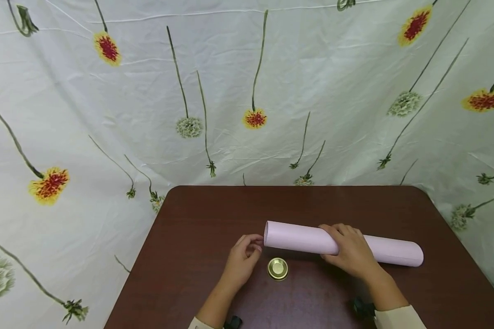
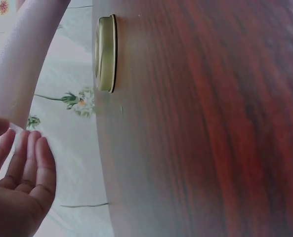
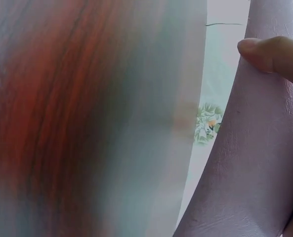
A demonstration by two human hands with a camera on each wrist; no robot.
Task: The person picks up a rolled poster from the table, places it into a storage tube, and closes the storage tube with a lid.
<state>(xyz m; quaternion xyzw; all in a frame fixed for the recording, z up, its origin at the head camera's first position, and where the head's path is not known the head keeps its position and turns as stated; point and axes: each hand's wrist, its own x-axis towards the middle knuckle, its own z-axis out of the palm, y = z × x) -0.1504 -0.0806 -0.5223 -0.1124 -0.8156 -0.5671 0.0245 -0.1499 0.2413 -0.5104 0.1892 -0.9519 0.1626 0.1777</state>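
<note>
A long pale pink roll (image 1: 300, 237), hollow at its left end, is held slightly aslant above the table. My right hand (image 1: 350, 251) grips it around the middle, thumb on the near side; the right wrist view shows that thumb against the roll's finely creased surface (image 3: 245, 148). My left hand (image 1: 243, 258) is at the roll's left end, fingers loosely bent, fingertips at the rim. In the left wrist view its fingers (image 2: 30, 168) lie beside the roll's end (image 2: 22, 64); a small whitish edge shows near the thumb, and I cannot tell what it is.
A round gold-coloured lid (image 1: 277, 269) lies on the dark brown wooden table (image 1: 214, 210), just in front of the roll's left end. Behind the table and at its sides hangs a white cloth (image 1: 230, 151) printed with flowers.
</note>
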